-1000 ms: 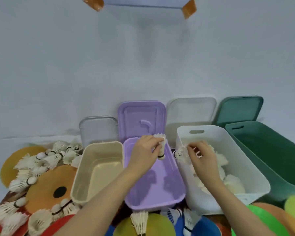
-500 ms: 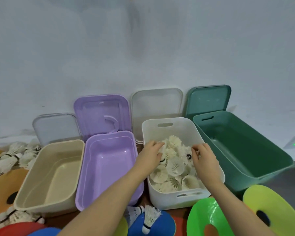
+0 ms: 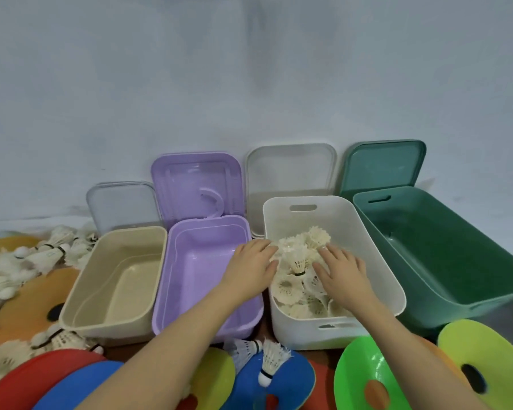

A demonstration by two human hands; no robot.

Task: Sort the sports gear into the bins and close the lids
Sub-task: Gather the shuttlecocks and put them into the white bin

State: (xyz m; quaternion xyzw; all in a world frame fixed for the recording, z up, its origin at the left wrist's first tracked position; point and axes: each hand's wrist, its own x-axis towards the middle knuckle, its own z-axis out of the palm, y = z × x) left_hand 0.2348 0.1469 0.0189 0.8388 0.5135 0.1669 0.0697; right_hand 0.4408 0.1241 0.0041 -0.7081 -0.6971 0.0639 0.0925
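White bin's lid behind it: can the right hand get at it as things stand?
Probably yes. The right hand rests open on the shuttlecocks in the white bin; the lid leans against the wall directly behind, with nothing between.

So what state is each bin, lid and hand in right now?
Beige bin: open, empty.
Purple bin: open, empty.
White bin: open, holds shuttlecocks.
Green bin: open, empty.
Four lids: off, propped behind.
Left hand: flat on shuttlecocks.
Right hand: flat on shuttlecocks.
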